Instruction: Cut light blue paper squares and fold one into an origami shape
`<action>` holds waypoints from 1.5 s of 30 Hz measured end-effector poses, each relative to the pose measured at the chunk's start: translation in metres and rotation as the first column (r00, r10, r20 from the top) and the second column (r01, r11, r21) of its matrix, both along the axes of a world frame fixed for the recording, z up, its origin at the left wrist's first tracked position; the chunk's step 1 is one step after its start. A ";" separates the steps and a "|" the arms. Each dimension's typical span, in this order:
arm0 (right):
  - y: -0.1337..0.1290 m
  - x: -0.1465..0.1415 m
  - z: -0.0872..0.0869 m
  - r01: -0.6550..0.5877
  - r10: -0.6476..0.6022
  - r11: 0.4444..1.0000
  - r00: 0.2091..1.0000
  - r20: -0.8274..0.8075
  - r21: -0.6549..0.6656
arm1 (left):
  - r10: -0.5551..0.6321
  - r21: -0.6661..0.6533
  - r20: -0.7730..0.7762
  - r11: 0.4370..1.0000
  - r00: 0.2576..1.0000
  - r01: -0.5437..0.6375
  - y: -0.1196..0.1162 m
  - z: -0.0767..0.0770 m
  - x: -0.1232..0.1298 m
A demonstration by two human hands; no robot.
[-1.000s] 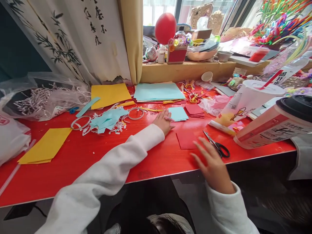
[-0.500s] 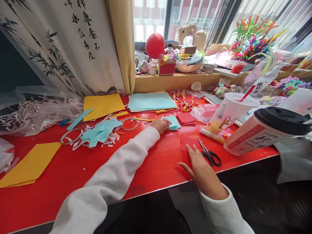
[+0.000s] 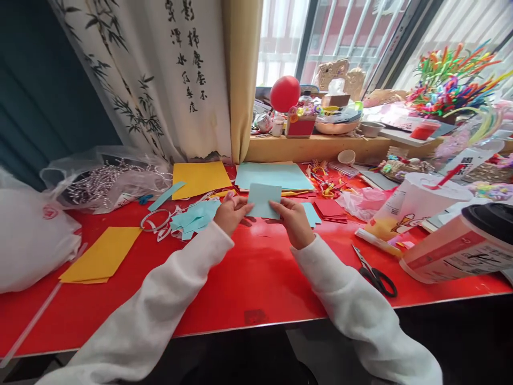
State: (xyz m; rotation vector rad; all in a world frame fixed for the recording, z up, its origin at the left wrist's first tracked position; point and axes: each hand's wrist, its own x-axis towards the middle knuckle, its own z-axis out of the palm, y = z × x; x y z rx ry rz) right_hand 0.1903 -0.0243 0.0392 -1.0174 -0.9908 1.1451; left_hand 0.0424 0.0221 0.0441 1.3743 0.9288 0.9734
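Observation:
A light blue paper square [image 3: 264, 199] is held up above the red table [image 3: 256, 283], pinched between both hands. My left hand [image 3: 232, 214] grips its left edge, and a small pink item shows at those fingers, too small to make out. On the right edge sits my right hand [image 3: 295, 220], thumb on the face of the paper. Just right of the hands lie light blue squares [image 3: 311, 214] and a stack of red squares [image 3: 331, 209]. Black-handled scissors [image 3: 375, 274] rest farther right, apart from both hands.
Blue scraps [image 3: 196, 216] and yellow sheets [image 3: 106, 254] lie to the left. Larger blue sheets [image 3: 274, 175] are at the back. A white bag [image 3: 36, 235] stands far left. Two drink cups [image 3: 412, 203] and a marker [image 3: 379, 241] are on the right.
A light blue square is now lifted between both hands. My right hand has left the red paper by the scissors and moved up and left. The view has shifted left.

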 end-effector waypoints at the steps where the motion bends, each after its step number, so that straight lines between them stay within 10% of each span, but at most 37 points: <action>1: 0.005 -0.009 -0.004 -0.041 0.041 0.999 0.999 0.009 -0.002 | 0.039 -0.020 0.019 0.999 0.999 -0.039 -0.002 -0.007 -0.013; 6: 0.003 -0.033 -0.024 -0.284 0.292 0.954 0.952 0.090 -0.090 | 0.103 -0.031 0.064 0.994 0.993 -0.101 -0.007 -0.033 -0.053; 16: -0.005 -0.032 -0.033 -0.287 0.298 0.938 0.954 0.031 -0.193 | 0.261 0.206 -0.170 0.952 0.950 -0.225 -0.020 -0.030 -0.064; 21: -0.009 -0.030 -0.031 -0.303 0.311 0.939 0.950 0.027 -0.160 | 0.197 0.396 -0.248 0.914 0.948 -0.087 -0.027 -0.034 -0.063; 26: -0.007 -0.029 -0.030 -0.284 0.288 0.944 0.957 0.002 -0.168 | -0.004 0.242 -0.175 0.969 0.985 0.047 -0.024 -0.040 -0.061; 35: -0.006 -0.024 -0.029 -0.383 0.393 0.912 0.918 0.046 -0.145 | 0.080 0.004 0.049 0.997 0.996 -0.081 -0.025 -0.033 -0.055; 41: -0.008 -0.026 -0.026 -0.345 0.323 0.921 0.936 -0.142 -0.182 | 0.090 0.279 -0.132 0.959 0.987 -0.051 -0.027 -0.038 -0.060; 45: -0.011 -0.032 -0.023 -0.391 0.326 0.913 0.873 -0.363 -0.121 | 0.143 0.662 -0.319 0.741 0.937 0.113 -0.025 -0.045 -0.062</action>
